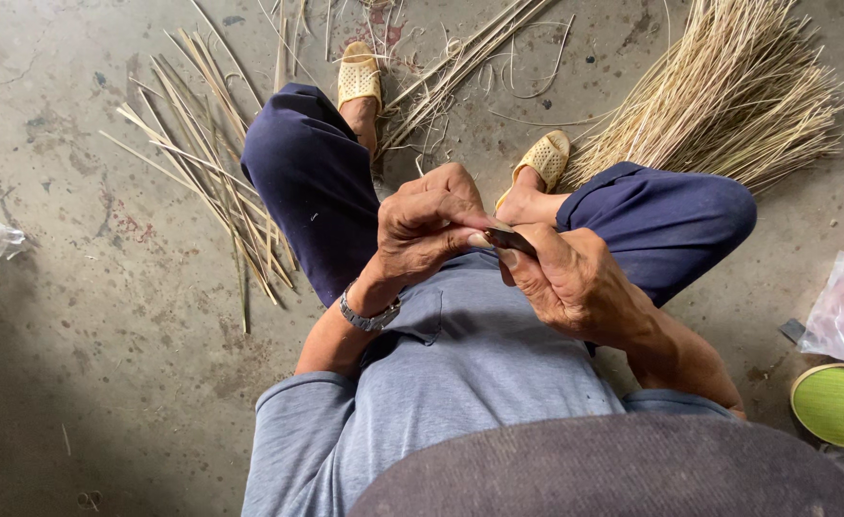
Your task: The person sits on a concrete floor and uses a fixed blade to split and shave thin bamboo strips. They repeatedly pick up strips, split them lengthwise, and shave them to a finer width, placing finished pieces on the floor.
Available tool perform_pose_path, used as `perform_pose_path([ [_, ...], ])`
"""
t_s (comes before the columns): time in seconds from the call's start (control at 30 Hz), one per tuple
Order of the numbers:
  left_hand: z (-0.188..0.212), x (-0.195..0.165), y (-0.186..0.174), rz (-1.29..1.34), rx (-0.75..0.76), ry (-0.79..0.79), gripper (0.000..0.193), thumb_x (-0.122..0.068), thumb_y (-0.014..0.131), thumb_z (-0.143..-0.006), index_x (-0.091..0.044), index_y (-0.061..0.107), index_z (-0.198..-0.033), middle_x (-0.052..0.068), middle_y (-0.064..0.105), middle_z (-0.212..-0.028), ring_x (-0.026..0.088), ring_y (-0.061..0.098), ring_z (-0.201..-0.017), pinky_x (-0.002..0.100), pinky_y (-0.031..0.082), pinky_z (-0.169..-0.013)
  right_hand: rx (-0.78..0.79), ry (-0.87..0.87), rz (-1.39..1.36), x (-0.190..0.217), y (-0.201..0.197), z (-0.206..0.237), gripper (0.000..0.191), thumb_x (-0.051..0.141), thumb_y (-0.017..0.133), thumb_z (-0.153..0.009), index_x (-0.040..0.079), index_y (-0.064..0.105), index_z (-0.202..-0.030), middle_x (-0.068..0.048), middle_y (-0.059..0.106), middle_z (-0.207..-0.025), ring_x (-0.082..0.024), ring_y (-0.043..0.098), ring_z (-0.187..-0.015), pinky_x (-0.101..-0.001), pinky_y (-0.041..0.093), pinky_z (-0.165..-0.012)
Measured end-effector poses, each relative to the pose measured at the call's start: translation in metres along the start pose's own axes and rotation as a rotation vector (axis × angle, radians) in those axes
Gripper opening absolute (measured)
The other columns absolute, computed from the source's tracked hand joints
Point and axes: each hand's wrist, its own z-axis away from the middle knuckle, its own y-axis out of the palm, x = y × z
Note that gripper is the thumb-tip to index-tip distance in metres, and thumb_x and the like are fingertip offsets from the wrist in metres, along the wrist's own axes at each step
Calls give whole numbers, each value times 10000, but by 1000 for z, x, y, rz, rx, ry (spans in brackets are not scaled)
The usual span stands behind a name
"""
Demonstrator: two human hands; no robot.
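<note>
Nearest the lens, a dark small knife sits gripped in the right hand, touching the left hand, whose fingers curl shut around something too small to tell. Split strips lie on the concrete floor at ten o'clock, a fine fibre bundle at one o'clock, a green lid at four.

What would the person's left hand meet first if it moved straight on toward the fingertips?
Probably the right hand: the left hand points toward it, fingertips almost touching at the small dark tool handle held between them. Depth is unclear.
</note>
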Motion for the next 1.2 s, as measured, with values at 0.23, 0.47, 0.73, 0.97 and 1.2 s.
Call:
perform_pose_path([
  [0.23,-4,-5,-4,-16,51,-8,186,-75,847,-865,17,733,-980,58,606,-845,141,566,-770,271,466,-651,31,-9,52,3,-2,-1,151,16,619,-1009,-59,552,-1123,-74,629,-691,-175,654,-559,-317,508,-488],
  [0.47,-14,-19,-12,-172,173,-17,189,-70,846,-884,1,693,-966,61,563,-853,166,544,-759,298,446,-657,78,25,142,7,-8,-4,175,10,655,-982,-70,513,-1045,-130,582,-653,-233,628,-518,-347,468,-447],
  [0.73,-20,-15,-15,-245,234,-2,177,-80,833,-913,-27,668,-947,53,565,-831,161,550,-732,319,428,-655,187,161,84,6,-18,-10,160,50,614,-989,-77,539,-1052,-122,587,-597,-246,615,-464,-366,449,-429],
  [0.97,-18,-8,-18,-235,220,-8,165,-85,810,-936,-35,654,-921,33,566,-823,159,541,-733,315,434,-667,228,240,28,-3,-14,-12,184,54,571,-989,-79,540,-1112,-116,611,-655,-206,631,-447,-312,504,-407],
  [1.2,-14,3,-19,-211,190,-92,197,-143,811,-944,-44,647,-896,16,562,-810,116,545,-721,295,442,-645,259,38,302,-14,-14,-15,192,26,557,-1018,-102,501,-1151,-342,598,-1069,-184,647,-532,-280,538,-466],
])
